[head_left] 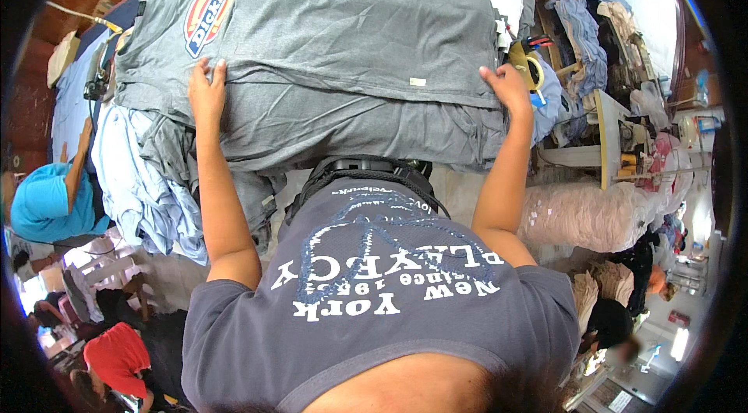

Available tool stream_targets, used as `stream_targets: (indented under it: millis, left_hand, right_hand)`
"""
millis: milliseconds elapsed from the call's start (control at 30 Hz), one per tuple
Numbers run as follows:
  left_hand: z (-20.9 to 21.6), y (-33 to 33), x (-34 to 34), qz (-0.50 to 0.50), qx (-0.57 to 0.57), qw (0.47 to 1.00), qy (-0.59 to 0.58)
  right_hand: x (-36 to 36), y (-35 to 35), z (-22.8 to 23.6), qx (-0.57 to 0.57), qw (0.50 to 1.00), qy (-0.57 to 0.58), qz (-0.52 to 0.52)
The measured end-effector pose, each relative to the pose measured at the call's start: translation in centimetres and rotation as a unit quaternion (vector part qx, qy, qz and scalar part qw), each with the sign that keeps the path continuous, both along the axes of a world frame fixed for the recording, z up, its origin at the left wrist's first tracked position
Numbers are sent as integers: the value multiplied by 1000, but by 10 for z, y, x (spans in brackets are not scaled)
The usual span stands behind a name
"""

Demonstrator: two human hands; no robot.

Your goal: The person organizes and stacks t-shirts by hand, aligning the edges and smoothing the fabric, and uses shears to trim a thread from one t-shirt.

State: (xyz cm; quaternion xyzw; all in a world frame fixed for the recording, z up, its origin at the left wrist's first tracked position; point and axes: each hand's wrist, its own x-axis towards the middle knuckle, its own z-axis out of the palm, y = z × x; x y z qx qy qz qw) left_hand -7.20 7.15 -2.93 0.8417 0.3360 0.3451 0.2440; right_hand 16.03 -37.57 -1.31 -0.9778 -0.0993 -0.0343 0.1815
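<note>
A grey garment [358,31] lies spread nearly flat over more grey cloth [312,128], its surface lightly creased. A small pale tag [418,82] shows near its close edge, toward the right

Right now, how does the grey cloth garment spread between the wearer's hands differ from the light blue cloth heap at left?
Pose: the grey cloth garment lies spread mostly flat; the light blue cloth heap is bunched in deep folds.
Colour: the garment is grey, the heap pale blue.
Contact: the left hand and right hand are at the garment's edges; neither is at the heap.
Shared: both are soft, creased fabric.
</note>
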Motion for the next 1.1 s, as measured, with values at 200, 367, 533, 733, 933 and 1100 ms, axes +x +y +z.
stream_targets:
  millis: [200,367,533,733,933,1100]
  left_hand:
    - [11,1,-4,-36,-59,998,2]
    - [53,-7,-64,-178,-301,853,-389]
    - [72,0,-142,-557,-413,683,-230]
    - [22,-18,-24,-169,-322,932,15]
    - [21,0,59,-145,-164,969,114]
    - [12,-1,69,-128,-111,985,42]
  right_hand:
    - [-14,-3,13,118,991,-67,5]
    - [-65,-39,70,509,856,57,70]
    - [-116,-118,92,399,879,242,96]
    - [-60,-38,30,425,881,208,30]
    - [14,33,-3,247,967,32,-56]
    - [16,34,-1,160,985,-9,-69]
